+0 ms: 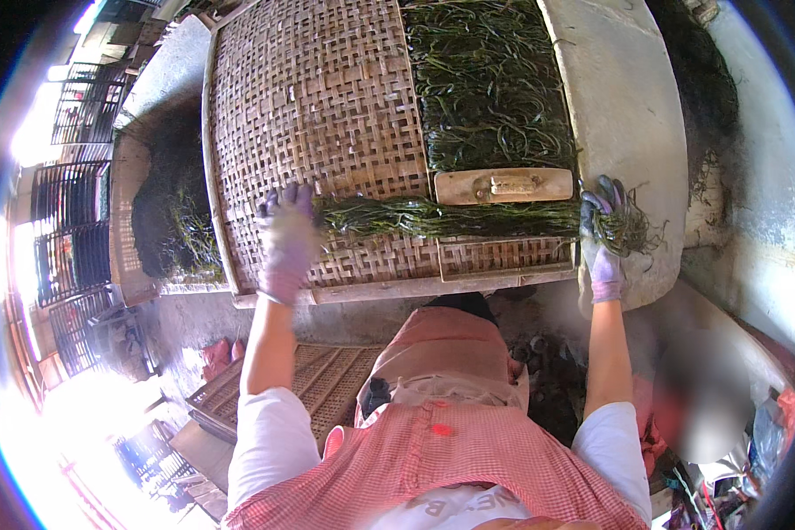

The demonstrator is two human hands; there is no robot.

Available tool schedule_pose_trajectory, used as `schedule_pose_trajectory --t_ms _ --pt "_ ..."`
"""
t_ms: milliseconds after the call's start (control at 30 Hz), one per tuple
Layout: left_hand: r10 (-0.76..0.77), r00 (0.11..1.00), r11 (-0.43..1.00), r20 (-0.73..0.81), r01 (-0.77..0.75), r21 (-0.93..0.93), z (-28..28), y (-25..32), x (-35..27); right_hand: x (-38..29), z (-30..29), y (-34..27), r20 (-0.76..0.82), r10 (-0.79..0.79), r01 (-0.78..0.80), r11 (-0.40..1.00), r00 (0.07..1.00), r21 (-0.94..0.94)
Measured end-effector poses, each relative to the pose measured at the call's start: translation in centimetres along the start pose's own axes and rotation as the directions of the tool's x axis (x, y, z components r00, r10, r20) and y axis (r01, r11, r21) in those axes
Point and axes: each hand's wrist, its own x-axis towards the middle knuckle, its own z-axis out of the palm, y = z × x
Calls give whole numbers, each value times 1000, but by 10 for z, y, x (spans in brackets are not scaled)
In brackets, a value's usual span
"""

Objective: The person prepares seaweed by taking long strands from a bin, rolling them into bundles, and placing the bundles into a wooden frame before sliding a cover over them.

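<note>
My right hand (603, 228), in a grey and purple glove, is closed around the right end of a bundle of dark green, seaweed-like strands (424, 218). Loose ends spill out past its fingers over a pale slab (626, 132). The bundle stretches left across a woven bamboo mat (318, 112) to my left hand (288, 242). That gloved hand is blurred and covers the bundle's left end, so its grip is unclear. Just above the bundle lies a wooden block with a raised handle (503, 185). Beyond it, more strands form a flat layer (493, 86) inside a thin frame (503, 257).
Dark strand heaps lie left (172, 199) and right (705, 86) of the work surface. Woven bamboo racks (331, 384) lean low on my left. Plastic bags (768, 430) sit at lower right. Barred windows (73, 225) line the far left.
</note>
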Motion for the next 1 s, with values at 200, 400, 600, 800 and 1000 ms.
schedule_pose_trajectory --t_ms 200,400,600,800,1000 --pt "679 510 642 -528 -762 90 114 222 -41 11 -4 -4 95 -348 339 756 933 -560" --pt "650 526 626 -548 -780 -7 161 284 -17 -2 19 -33 6 322 -228 660 947 716" --pt "736 599 644 -314 -763 53 138 283 -20 -67 167 -121 250 186 -199 980 950 30" --pt "752 647 647 -126 -761 -48 115 267 -39 -41 71 -134 245 -282 342 905 928 -253" --pt "681 665 645 -307 -743 -179 120 227 -40 -42 -10 -78 421 -179 453 480 889 -752"
